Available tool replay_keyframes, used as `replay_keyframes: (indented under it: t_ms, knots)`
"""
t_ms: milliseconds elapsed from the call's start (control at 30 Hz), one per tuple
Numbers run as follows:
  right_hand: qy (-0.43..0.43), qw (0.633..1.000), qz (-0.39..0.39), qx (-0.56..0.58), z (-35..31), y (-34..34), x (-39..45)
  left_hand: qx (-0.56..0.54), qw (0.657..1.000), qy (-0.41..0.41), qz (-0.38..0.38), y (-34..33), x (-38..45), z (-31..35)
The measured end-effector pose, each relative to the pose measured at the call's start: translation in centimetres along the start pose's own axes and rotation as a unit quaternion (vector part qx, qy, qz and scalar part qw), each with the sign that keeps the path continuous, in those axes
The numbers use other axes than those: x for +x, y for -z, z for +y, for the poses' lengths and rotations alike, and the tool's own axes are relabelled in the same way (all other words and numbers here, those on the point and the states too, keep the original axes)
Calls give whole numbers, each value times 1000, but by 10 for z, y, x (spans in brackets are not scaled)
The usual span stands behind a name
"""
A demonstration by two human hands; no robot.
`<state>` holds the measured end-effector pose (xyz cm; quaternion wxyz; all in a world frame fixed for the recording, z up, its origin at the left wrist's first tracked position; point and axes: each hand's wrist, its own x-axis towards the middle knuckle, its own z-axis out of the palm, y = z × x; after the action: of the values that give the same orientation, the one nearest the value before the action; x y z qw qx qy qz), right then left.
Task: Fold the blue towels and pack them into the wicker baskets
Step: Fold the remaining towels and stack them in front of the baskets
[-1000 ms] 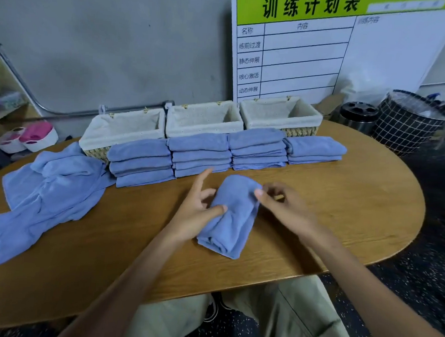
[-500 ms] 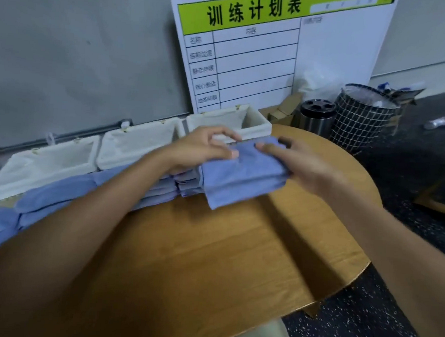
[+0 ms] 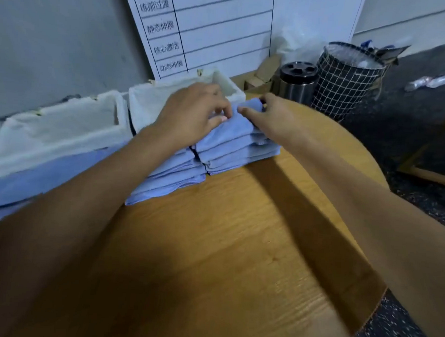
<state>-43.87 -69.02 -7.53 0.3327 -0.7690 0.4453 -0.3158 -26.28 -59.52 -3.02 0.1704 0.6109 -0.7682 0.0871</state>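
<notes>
The folded blue towel (image 3: 235,127) lies on top of the rightmost stack of folded towels (image 3: 240,153) on the wooden table (image 3: 237,247). My left hand (image 3: 193,112) pinches the towel's left end with curled fingers and thumb. My right hand (image 3: 271,111) grips its right far edge. A second stack (image 3: 174,175) sits just to the left, partly hidden under my left forearm. Behind the stacks stand cloth-lined wicker baskets: one directly behind my hands (image 3: 152,99), another to the left (image 3: 62,124).
A white chart board (image 3: 219,25) leans on the wall behind the baskets. A steel canister (image 3: 297,79) and a wire-mesh bin (image 3: 349,77) stand beyond the table's far right edge. The rounded table edge runs down the right side.
Both hands lifted the folded towel from the table's middle, carried it to the right and away, and lowered it onto the rightmost stack. The view has moved in closer.
</notes>
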Motion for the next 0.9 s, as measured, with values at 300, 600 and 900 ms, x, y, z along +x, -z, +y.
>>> replay_keyframes:
  t_ms: [300, 600, 900]
  knots:
    - [35, 993, 89, -74, 6, -10, -8, 94, 993, -4, -76, 3, -4, 10]
    - [7, 985, 161, -60, -12, 11, -56, -52, 996, 67, -2, 46, -75, 23]
    - [161, 968, -36, -191, -81, -99, -210, -73, 923, 370, 72, 79, -334, 20]
